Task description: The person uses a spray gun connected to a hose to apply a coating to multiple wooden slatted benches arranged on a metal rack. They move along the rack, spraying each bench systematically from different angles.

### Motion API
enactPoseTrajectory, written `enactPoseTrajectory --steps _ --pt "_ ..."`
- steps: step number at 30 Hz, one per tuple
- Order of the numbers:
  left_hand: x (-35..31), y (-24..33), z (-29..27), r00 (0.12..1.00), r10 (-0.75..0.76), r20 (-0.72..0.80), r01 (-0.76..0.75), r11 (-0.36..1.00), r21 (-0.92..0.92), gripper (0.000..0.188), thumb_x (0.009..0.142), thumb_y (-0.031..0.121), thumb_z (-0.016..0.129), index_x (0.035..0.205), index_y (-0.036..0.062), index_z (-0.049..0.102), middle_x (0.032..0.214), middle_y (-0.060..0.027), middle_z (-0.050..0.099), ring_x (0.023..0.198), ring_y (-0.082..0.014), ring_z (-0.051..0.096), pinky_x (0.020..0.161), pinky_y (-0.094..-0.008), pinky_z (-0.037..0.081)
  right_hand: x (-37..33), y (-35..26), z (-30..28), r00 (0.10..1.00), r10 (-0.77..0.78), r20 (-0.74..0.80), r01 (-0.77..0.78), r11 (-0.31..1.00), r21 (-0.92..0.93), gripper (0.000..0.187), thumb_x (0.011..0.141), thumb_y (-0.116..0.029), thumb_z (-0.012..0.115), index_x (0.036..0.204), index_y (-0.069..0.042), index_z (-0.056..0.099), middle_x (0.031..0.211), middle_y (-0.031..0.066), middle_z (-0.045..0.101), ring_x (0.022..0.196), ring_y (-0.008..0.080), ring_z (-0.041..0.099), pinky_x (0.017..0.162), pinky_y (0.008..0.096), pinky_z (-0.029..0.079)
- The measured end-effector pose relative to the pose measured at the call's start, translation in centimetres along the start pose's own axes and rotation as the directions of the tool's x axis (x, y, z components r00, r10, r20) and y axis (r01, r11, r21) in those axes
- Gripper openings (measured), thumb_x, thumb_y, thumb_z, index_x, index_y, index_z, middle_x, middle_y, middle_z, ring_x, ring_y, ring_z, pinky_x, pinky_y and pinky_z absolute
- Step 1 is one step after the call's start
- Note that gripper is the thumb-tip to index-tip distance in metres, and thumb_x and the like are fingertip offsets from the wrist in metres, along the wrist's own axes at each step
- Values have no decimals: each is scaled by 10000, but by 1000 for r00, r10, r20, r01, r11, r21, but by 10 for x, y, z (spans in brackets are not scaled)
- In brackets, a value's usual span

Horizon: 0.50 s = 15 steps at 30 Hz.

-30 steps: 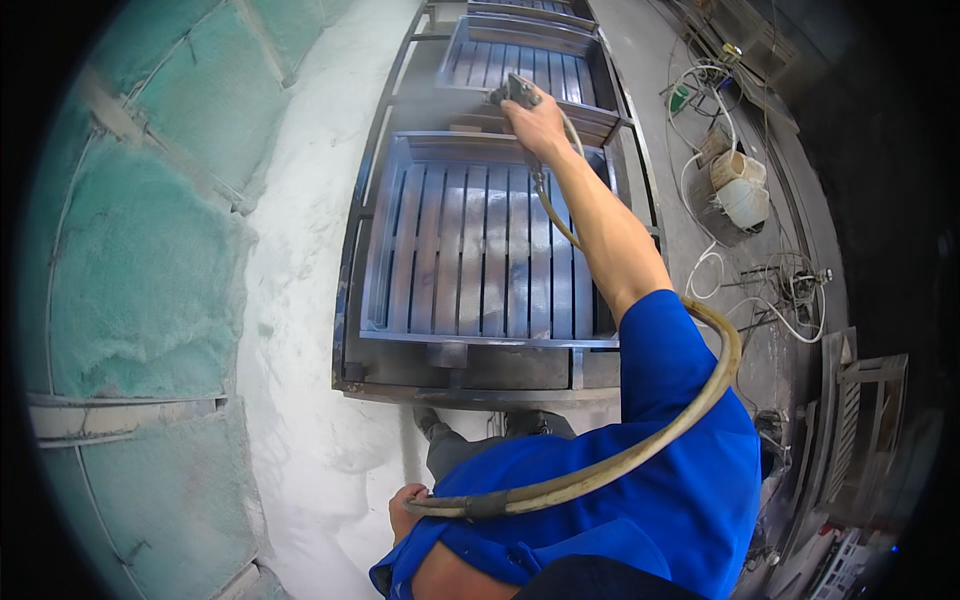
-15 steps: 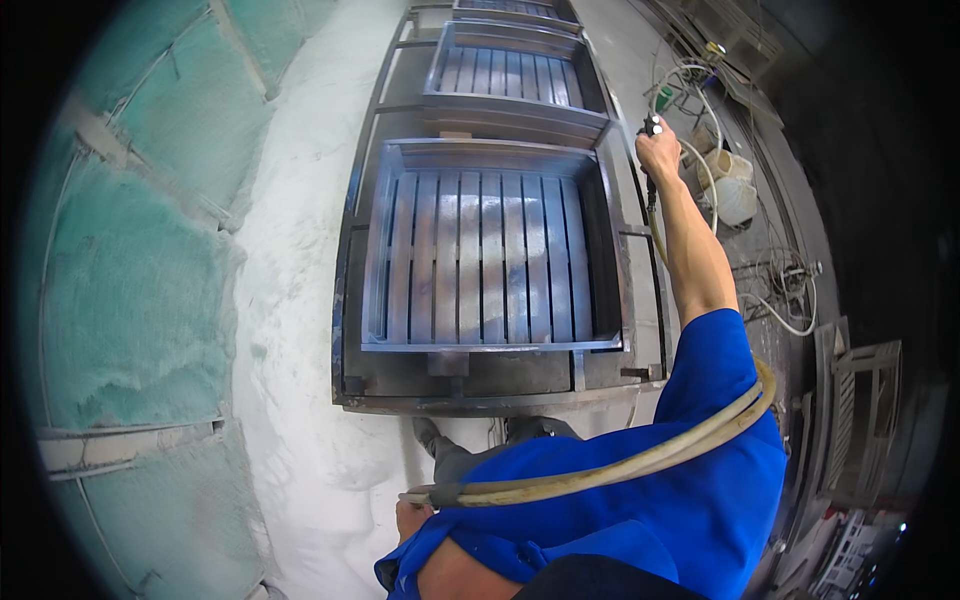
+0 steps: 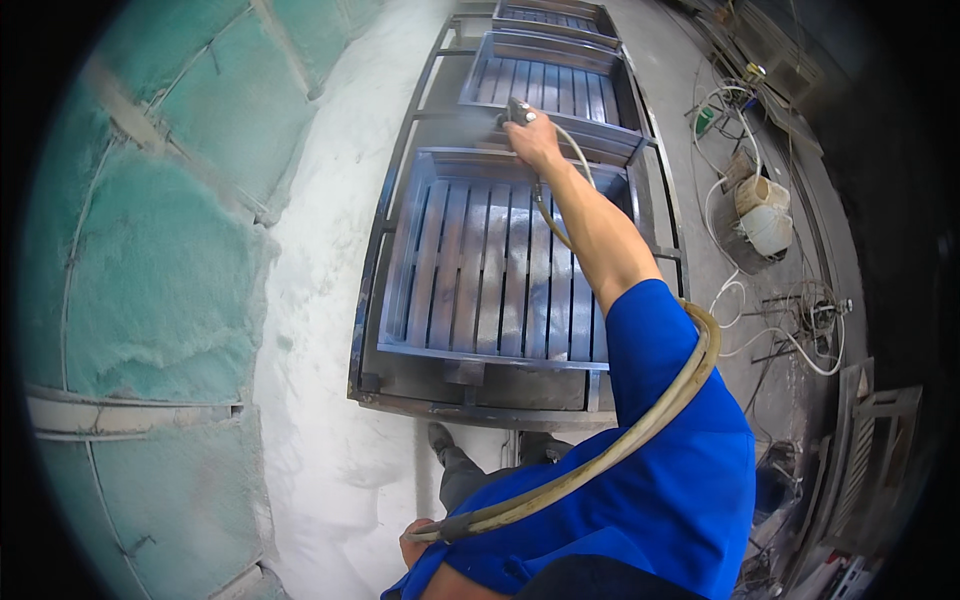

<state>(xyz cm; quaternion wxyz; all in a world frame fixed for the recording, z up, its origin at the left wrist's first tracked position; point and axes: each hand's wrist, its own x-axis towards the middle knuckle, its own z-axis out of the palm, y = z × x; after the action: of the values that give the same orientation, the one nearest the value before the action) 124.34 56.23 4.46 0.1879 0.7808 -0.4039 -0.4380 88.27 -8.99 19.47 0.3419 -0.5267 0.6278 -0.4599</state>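
Observation:
My right hand (image 3: 538, 142) is closed around a spray gun (image 3: 517, 112), held above the gap between two slatted metal crates. A faint haze hangs to the left of its nozzle. The near crate (image 3: 470, 360) has low walls and a shiny slatted bottom; the second crate (image 3: 545, 48) lies just beyond it. From the gun a thin hose (image 3: 575, 150) drops toward my forearm. Low at my waist, my left hand (image 3: 414, 545) grips thick yellowish hoses (image 3: 600, 460), which loop round my right upper arm. The fingers of that hand are partly hidden.
A dark metal frame (image 3: 480, 412) carries the crates in a row, with a third (image 3: 555, 12) at the far end. Green, dust-coated panels (image 3: 160, 300) line the left side. Buckets (image 3: 765, 230) and tangled hoses (image 3: 800, 350) lie on the right floor.
My right hand has swung left with the spray gun, from beyond the frame's right side to over the crates. The view has shifted slightly. My left hand stays low on the hoses.

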Motion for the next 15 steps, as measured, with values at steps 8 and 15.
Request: enactPoseTrajectory --steps 8,15 --pt "5 18 -5 995 103 6 -102 995 -5 163 860 84 708 983 -16 748 817 -190 737 783 -282 742 712 -393 566 -11 53 -124 958 14 -285 -114 934 -339 519 833 -92 578 1336 -170 677 884 179 741 666 289 728 639 403 591" --pt "16 36 2 975 219 32 -221 966 134 165 859 38 680 1002 -5 749 838 -215 743 793 -356 742 732 -425 572 -73 77 -268 876 66 -477 -236 922 -307 429 874 -155 636 1300 -150 684 729 97 675 605 190 669 518 366 562"
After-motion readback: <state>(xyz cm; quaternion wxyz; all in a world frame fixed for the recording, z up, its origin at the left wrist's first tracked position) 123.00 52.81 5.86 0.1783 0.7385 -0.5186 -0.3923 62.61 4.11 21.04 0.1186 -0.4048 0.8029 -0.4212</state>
